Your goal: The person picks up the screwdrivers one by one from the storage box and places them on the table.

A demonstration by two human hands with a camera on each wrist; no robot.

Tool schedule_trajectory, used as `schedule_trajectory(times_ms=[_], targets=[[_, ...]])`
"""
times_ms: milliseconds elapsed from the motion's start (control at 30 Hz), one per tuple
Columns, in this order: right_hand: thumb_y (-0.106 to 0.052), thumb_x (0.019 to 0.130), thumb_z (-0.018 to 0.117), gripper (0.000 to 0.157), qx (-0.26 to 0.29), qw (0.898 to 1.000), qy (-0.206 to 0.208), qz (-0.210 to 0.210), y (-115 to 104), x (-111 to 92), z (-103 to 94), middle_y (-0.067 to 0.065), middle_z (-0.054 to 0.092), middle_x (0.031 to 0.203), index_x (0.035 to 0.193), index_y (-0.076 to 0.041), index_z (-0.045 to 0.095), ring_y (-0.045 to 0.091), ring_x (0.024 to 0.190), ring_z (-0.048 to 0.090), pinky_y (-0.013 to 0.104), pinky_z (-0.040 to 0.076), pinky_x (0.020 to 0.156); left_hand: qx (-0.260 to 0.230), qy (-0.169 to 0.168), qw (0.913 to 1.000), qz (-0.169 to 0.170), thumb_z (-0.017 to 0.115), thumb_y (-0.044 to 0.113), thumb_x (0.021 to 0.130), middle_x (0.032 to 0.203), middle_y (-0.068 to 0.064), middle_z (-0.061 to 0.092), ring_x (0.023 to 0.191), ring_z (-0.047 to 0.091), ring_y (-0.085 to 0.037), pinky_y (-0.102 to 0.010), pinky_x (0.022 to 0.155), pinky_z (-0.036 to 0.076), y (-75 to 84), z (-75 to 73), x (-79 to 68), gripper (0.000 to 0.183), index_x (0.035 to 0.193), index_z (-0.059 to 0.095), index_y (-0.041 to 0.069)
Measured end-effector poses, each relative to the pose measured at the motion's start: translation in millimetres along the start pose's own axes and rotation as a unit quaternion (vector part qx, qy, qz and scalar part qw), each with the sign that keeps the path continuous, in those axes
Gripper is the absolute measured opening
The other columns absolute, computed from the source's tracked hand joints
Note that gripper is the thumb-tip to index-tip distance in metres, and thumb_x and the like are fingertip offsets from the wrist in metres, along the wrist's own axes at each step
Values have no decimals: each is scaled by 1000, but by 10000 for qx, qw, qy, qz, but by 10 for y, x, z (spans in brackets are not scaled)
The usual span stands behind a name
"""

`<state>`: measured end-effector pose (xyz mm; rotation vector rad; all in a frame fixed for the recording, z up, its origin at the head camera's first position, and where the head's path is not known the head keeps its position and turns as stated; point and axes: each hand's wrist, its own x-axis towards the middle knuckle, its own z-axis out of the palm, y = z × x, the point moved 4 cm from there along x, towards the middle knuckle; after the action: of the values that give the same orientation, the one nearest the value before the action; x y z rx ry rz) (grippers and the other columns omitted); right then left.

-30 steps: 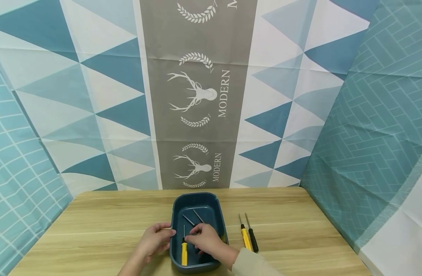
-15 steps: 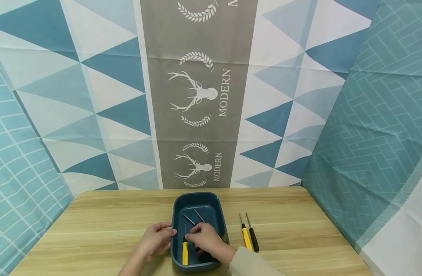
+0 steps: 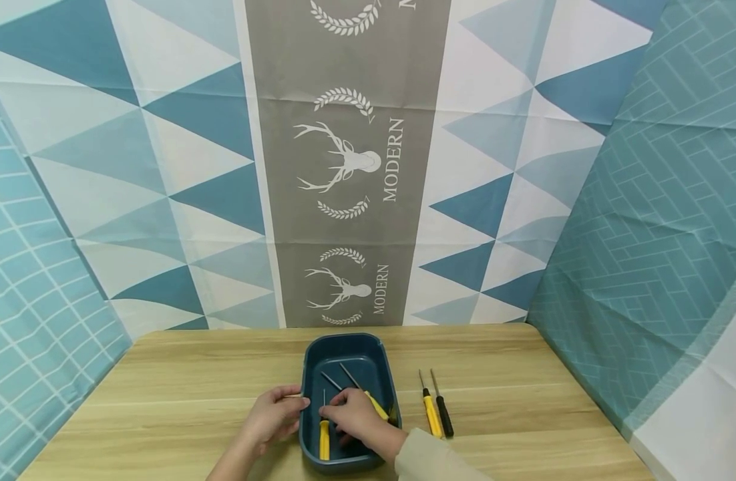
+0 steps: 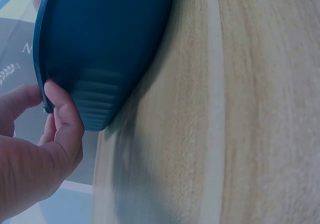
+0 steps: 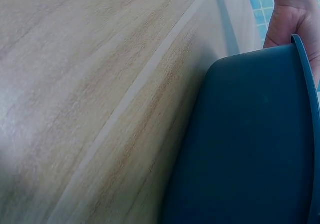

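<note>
A dark blue bin (image 3: 308, 434) stands on the wooden table. My left hand (image 3: 274, 419) pinches its left rim between thumb and fingers, as the left wrist view also shows. Inside, my right hand (image 3: 358, 417) has curled fingers at the neck of a yellow-handled screwdriver (image 3: 324, 441) and appears to pinch it; the fingertips cover its collar. A second yellow screwdriver (image 3: 377, 406) lies slanted by the right wall. Another metal shaft (image 3: 330, 381) runs under the right hand, its handle hidden. In the right wrist view only the bin's outer wall (image 5: 250, 134) shows, with the left hand beyond.
Right of the bin, a yellow screwdriver (image 3: 431, 417) and a black screwdriver (image 3: 445, 417) lie side by side on the table (image 3: 494, 387). Patterned cloth (image 3: 338, 167) hangs behind the table, and more cloth borders both sides.
My right hand has shifted slightly left over the screwdriver's collar, uncovering the yellow handle near the right wall. The left hand keeps its hold on the rim.
</note>
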<state>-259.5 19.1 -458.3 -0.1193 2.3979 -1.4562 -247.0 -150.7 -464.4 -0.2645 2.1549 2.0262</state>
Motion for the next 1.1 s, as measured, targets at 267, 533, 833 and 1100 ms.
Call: schedule_trajectory(times_ms=[267,533,833,1100], targets=[[-29,82,69,29,8,10000,-31,54,4,23,36,4,57,79,97,-6,60,15,67,57,29,53,51,-5,-16,10000,21,65,16,85,97,-11,63,78,63,-16,-30,67,54,2,0,-8,54,127,44,-9],[-29,82,70,29,27,10000,44,59,13,39,55,5,56,78,96,-6,60,15,65,57,30,53,50,13,-25,10000,24,65,16,86,98,-10,63,79,63,-16,-30,67,55,0,5,-1,53,128,44,-9],[-29,81,71,27,-124,9998,126,94,-3,48,90,4,57,76,93,-6,60,14,63,57,29,53,50,-9,-72,10000,15,65,16,85,99,-10,63,81,64,-16,-31,68,55,-7,-4,14,55,128,43,-10],[-23,76,76,25,-398,9989,251,71,-6,36,125,4,57,69,86,-5,62,12,56,57,28,53,47,-5,-59,10000,13,66,17,85,100,-12,64,80,64,-16,-31,68,55,-22,-14,29,56,129,43,-9]])
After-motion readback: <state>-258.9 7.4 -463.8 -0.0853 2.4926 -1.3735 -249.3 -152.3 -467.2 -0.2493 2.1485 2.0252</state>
